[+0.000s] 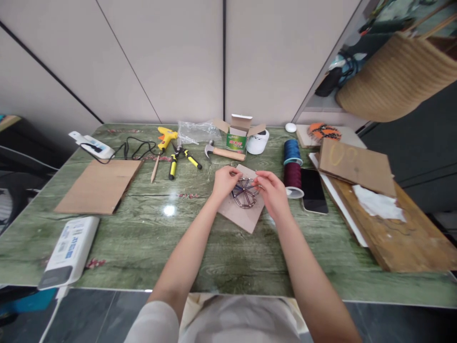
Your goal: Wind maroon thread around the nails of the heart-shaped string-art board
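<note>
A round web of dark thread wound on small nails (245,193) sits on a small square wooden board (241,212), which lies tilted on the green marble-patterned table (167,247). My left hand (224,183) rests at the web's upper left edge, and my right hand (273,193) is at its right edge. Their fingertips nearly meet above the web and seem to pinch at it. Whether they hold a thread is too fine to see. Just right of my right hand stand a dark red thread spool (293,175) and a blue thread spool (292,151).
Across the far side lie a yellow glue gun (166,138), yellow-handled pliers (182,161), a claw hammer (224,152) and a green tin in an open box (236,140). A phone (314,190) lies right, beside a wooden board (392,228). A cardboard sheet (100,186) lies left.
</note>
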`<state>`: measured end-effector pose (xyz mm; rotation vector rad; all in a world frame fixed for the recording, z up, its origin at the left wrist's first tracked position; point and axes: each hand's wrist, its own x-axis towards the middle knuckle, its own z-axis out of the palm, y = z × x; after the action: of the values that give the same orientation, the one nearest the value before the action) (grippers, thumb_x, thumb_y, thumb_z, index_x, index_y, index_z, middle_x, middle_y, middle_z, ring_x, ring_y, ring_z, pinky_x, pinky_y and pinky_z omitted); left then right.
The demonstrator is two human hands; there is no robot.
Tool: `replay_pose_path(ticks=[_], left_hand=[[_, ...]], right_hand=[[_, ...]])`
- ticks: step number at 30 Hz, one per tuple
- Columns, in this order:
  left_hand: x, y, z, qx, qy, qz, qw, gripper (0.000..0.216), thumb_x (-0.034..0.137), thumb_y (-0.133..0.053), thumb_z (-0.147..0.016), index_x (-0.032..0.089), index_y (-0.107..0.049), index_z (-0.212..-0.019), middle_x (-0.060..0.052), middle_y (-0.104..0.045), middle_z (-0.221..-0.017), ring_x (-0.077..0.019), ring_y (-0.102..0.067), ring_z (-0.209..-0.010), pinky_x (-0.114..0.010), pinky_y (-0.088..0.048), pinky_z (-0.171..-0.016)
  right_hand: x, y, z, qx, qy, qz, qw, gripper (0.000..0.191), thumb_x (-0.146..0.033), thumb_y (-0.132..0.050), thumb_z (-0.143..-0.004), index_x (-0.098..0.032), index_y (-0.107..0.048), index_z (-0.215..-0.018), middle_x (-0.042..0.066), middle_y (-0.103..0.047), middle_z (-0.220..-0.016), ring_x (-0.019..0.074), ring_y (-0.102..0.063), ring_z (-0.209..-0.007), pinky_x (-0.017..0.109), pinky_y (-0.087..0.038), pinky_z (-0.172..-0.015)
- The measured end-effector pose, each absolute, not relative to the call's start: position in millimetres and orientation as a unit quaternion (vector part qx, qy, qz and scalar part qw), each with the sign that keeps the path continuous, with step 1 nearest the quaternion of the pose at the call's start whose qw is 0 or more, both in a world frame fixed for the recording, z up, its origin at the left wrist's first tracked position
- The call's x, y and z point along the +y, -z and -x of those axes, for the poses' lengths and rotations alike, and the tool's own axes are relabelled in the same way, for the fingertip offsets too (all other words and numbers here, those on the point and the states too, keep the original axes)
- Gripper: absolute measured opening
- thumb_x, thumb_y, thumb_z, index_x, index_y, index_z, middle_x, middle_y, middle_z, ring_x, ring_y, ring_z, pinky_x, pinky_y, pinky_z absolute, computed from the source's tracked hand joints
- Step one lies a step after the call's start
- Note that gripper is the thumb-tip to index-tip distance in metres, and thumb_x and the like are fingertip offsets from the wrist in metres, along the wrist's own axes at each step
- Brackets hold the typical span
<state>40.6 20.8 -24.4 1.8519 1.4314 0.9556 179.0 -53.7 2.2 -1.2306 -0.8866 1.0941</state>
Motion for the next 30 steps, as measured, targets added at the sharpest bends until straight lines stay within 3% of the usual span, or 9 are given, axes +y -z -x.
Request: replay_pose_path(ticks=[4,16,23,30], left_hand=[[19.2,24.8,-37.6,0.543,-0.364,-0.690,0.311,0.007,0.022,-0.063,-0.074,0.017,-0.067,-0.075,-0.002,-0.068,-0.078,-0.0127,-0.062,-0.068,-0.026,-0.049,-0.071],[6.7,25.0,-25.9,0.488,-0.359,-0.769,0.204,0.007,0.018,-0.055,-0.082,0.017,-0.061,-0.080,-0.004,-0.061,-0.083,-0.0158,-0.056,-0.082,-0.028,-0.044,-0.079],[5.1,19.2,-16.0,0.431,-0.278,-0.847,0.142,0.011,0.025,-0.050,-0.087,0.018,-0.059,-0.085,-0.004,-0.062,-0.093,-0.0195,-0.050,-0.095,-0.034,-0.039,-0.086],[3.0,8.7,-8.4,0.382,-0.220,-0.887,0.136,0.014,0.027,-0.047,-0.088,0.022,-0.060,-0.091,-0.003,-0.059,-0.112,-0.0209,-0.044,-0.109,-0.038,-0.037,-0.094]], right_hand=[[-53.3,-1.2,-179.8,-0.372,-0.487,0.517,0.597,0.024,-0.034,-0.060,-0.071,-0.021,-0.059,-0.091,0.002,-0.063,-0.080,0.0160,-0.062,-0.074,0.030,-0.050,-0.067],[-52.2,-0.5,-185.2,-0.342,-0.511,0.489,0.619,0.022,-0.030,-0.063,-0.068,-0.020,-0.062,-0.088,0.001,-0.063,-0.073,0.0148,-0.060,-0.067,0.030,-0.049,-0.064],[-48.7,-2.0,-199.0,-0.295,-0.488,0.488,0.661,0.021,-0.026,-0.062,-0.066,-0.019,-0.061,-0.085,-0.004,-0.059,-0.062,0.0099,-0.055,-0.058,0.026,-0.046,-0.063],[-49.9,0.4,-201.9,-0.433,-0.414,0.582,0.549,0.021,-0.028,-0.060,-0.068,-0.017,-0.064,-0.086,0.001,-0.064,-0.077,0.0135,-0.059,-0.066,0.025,-0.043,-0.057]])
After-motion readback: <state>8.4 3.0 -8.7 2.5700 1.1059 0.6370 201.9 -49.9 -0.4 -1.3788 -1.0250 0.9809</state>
